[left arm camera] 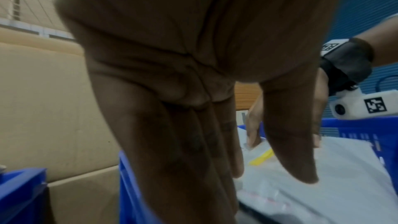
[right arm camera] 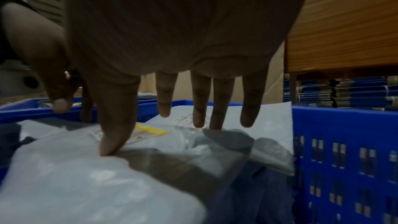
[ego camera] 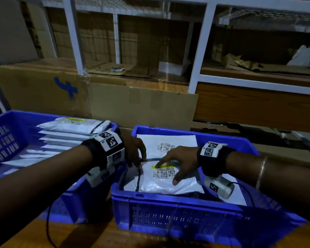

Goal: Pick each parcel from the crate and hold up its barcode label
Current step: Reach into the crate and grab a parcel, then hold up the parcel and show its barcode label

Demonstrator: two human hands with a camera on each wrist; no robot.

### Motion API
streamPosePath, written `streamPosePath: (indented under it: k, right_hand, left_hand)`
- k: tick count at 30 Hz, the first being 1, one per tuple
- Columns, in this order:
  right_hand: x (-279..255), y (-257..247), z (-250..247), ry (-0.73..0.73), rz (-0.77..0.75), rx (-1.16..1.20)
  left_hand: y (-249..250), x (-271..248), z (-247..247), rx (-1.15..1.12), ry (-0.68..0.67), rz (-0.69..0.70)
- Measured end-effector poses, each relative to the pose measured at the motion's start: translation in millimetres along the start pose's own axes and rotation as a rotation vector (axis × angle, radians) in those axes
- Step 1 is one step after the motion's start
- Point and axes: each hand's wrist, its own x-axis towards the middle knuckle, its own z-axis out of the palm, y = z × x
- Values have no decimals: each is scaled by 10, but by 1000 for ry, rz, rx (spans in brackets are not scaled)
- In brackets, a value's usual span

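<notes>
The top white parcel [ego camera: 161, 185] lies in the right blue crate [ego camera: 177, 198], its barcode label [ego camera: 164, 173] and yellow strip facing up. My right hand [ego camera: 166, 173] is spread over it, thumb pressing the plastic and forefinger on the yellow strip. My left hand [ego camera: 137, 162] points straight fingers down at the parcel's left edge. In the left wrist view the left hand [left arm camera: 269, 173] hangs over the parcel [left arm camera: 333, 185]. The right wrist view shows the right hand [right arm camera: 155, 135] touching the parcel [right arm camera: 64, 185]. Another labelled parcel [ego camera: 166, 146] lies behind.
A second blue crate [ego camera: 7, 140] on the left holds a stack of white parcels [ego camera: 70, 138]. Cardboard boxes [ego camera: 141, 104] stand right behind both crates, with a white shelving rack [ego camera: 199, 51] beyond. The crates sit on a wooden table [ego camera: 34, 235]; a black cable [ego camera: 48, 221] hangs at the front.
</notes>
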Motion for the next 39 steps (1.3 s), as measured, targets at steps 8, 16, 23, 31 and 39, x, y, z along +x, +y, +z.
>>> streamPosePath:
  k: [8,16,23,31,39]
  right_hand:
    - [46,18,116,34,-24,-57]
    - [-5,76,151,21,-5,-10]
    - [-111,142,29,69,-62,14]
    - [-186,275,15,98,-57,108]
    - [-652,949,-179,254,94,347]
  left_hand:
    - [52,-124,-33,181,50,16]
    - [220,-138,99,66,114,-46]
    - [478,-207,85,48,163,-33]
    - [707,-164,119,75,206,-14]
    - [1028,110,180,13,317,66]
